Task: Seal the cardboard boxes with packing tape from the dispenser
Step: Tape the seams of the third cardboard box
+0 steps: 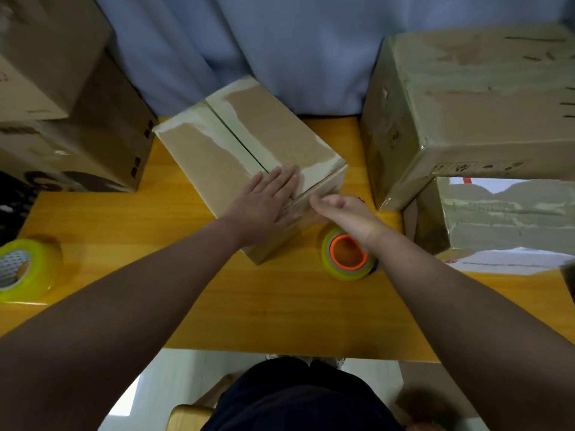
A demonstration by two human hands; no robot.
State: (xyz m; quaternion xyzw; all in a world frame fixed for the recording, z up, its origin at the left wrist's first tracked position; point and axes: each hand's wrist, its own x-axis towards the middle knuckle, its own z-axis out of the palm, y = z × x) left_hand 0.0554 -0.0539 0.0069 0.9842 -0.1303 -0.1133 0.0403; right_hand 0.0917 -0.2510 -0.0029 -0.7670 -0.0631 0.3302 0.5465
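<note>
A small cardboard box (249, 150) lies at an angle in the middle of the yellow wooden table (249, 306), its top flaps closed with a seam down the middle. My left hand (264, 203) presses flat on the box's near top edge with straight fingers. My right hand (345, 213) is at the box's near right corner, fingers loosely curved against the side; its motion is blurred. A tape roll with an orange core (347, 255) stands on the table just below my right wrist, partly hidden by it.
A second, yellow-green tape roll (25, 270) sits at the table's left edge. Large boxes stand stacked on the left (68, 135) and on the right (473, 113). A blue curtain (280, 42) hangs behind. A chair is below the table's front edge.
</note>
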